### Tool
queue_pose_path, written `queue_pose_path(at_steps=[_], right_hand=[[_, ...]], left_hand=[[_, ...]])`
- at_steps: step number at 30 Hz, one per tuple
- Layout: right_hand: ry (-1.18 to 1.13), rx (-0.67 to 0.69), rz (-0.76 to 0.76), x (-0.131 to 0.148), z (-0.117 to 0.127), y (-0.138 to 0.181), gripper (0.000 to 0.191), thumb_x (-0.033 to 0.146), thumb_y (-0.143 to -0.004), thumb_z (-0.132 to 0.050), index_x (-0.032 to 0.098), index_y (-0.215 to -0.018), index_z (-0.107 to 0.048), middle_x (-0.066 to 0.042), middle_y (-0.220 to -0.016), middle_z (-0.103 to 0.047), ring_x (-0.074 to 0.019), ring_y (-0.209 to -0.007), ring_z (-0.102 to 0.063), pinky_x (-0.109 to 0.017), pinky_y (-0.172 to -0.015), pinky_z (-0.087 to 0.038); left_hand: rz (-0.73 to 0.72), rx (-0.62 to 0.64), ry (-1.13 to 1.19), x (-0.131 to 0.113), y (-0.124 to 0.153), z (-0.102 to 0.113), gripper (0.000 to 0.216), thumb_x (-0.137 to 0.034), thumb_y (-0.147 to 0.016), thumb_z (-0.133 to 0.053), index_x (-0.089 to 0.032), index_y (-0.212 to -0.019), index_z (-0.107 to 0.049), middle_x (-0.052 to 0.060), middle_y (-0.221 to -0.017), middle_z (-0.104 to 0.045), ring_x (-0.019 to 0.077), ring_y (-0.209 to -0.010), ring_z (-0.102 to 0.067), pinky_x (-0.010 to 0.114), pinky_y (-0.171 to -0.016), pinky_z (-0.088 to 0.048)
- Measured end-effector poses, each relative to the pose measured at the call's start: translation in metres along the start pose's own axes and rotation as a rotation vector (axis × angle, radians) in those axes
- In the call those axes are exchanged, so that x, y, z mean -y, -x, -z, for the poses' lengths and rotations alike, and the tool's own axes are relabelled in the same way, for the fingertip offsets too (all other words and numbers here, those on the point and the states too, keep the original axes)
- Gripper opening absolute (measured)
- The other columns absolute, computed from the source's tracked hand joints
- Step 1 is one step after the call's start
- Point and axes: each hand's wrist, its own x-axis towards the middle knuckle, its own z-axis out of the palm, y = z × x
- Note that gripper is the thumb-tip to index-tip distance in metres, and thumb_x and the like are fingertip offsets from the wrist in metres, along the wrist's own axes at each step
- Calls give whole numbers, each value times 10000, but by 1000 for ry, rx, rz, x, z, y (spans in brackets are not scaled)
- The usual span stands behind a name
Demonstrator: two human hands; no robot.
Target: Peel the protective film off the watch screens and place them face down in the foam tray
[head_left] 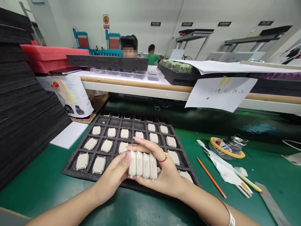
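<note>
A row of several beige watch cases point(143, 165) stands on edge, face to face, between my two hands over the front of a black foam tray point(74, 156). My left hand point(116, 169) presses the row's left end, thumb on top. Around the right end and underneath wraps my right hand point(162, 163), its fingers reaching over the far side. Similar single cases, such as one watch case point(99, 164) at the front left, lie in the tray's compartments. Some compartments in the back rows are bare, and my hands hide part of the tray.
Right of the tray lie an orange pencil point(211, 177), a tape roll point(215, 147) and a metal ruler point(272, 204). Black foam sheets point(28, 110) are piled at left. A shelf point(141, 86) crosses behind, with a person point(129, 47) beyond it.
</note>
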Motion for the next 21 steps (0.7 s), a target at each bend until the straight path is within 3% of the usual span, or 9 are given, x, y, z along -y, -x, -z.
queue_pose_path(at_steps=[13,17,21], right_hand=[[-1,-7,14,3,1,-1,946,215,-747,-845,269,-1520,-301,-51,-1231,-688,-179,-1154,-656,-293,-1069,-494],[-27,12,22,0,-1,0,864,278,-817,-790,269,-1528,-300,-50,-1210,-694,-187,-1153,-655,-299,-1045,-517],[-4,30,49,1,-1,0,820,332,-871,-738,257,-1542,-273,-57,-1203,-694,-187,-1164,-648,-308,-1063,-506]], left_hand=[[-20,37,-59,-2,3,4,413,-564,-868,-685,-175,-1006,-672,11,-802,-569,99,-698,-491,165,-641,-446],[48,-23,-225,-5,4,1,478,-352,-697,-891,-193,-1068,-637,20,-941,-638,149,-860,-595,222,-774,-499],[129,-25,-295,-11,2,-1,491,-253,-667,-889,-190,-1081,-632,22,-949,-667,181,-891,-625,249,-761,-512]])
